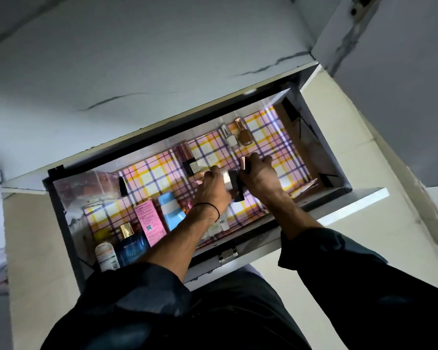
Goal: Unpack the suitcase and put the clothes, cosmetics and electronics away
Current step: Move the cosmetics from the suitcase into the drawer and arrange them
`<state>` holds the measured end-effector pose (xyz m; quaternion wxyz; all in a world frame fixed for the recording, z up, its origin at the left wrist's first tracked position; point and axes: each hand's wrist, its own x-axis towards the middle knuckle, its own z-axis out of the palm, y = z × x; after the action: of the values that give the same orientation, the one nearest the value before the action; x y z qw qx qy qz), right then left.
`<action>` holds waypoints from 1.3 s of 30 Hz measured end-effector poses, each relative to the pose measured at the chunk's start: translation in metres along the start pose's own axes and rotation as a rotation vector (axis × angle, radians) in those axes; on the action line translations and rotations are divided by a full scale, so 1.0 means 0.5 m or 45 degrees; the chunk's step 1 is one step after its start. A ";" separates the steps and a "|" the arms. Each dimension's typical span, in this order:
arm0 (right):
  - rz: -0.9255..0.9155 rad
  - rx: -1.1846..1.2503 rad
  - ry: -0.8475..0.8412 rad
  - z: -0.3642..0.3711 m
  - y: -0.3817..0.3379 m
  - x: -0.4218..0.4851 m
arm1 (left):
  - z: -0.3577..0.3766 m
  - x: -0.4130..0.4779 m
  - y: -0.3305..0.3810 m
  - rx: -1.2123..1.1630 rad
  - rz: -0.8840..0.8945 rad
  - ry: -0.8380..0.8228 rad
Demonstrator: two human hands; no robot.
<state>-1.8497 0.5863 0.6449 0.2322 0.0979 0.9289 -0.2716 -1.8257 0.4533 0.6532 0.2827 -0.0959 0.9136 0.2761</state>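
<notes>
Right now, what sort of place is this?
Probably a bedroom or dressing area at home: an open drawer with a plaid liner holds a blue perfume bottle, nail polish bottles and a pink box; left hand and right hand grip small cosmetics.

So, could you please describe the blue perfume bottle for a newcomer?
Find the open, check-lined drawer; look at its near left corner. Between a white tube and a pink box, the perfume bottle alone is deep blue with a gold cap.

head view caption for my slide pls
Left hand and right hand hold small cosmetics inside a plaid-lined drawer with a blue perfume bottle
</notes>
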 end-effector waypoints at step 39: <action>0.095 0.022 -0.025 -0.103 0.007 0.037 | 0.015 0.022 -0.002 0.044 0.081 0.046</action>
<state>-1.8844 0.6184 0.6728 0.2504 0.1318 0.9199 -0.2717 -1.8310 0.4566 0.6414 0.2589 -0.0667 0.9258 0.2673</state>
